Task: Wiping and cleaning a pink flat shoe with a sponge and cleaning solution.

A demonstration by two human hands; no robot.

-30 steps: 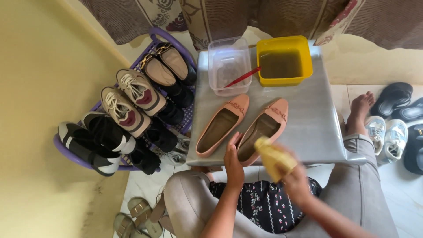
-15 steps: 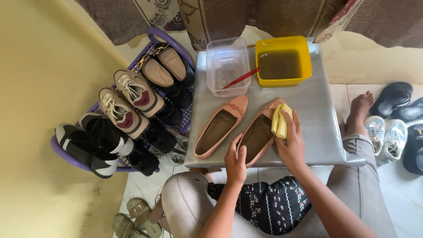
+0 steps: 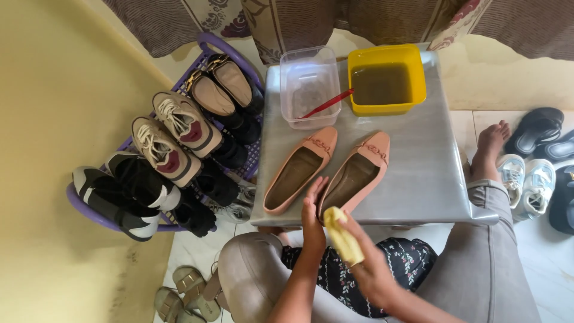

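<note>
Pink flat shoes are laid side by side on the grey counter (image 3: 418, 179). The right shoe (image 3: 357, 173) has its long axis running diagonally, toe toward the yellow tub (image 3: 388, 79) up and to the right, heel at the near edge. The left shoe (image 3: 301, 170) lies parallel. The heel of the right shoe is steadied by the left hand (image 3: 312, 210), fingers loosely spread. A yellow cloth (image 3: 343, 235) is held in the closed grip of the right hand (image 3: 372, 269).

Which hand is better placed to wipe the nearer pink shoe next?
Right, probably: the right hand holds the yellow cloth beside the shoe's heel, while the left hand rests on its edge, steadying it.
</note>
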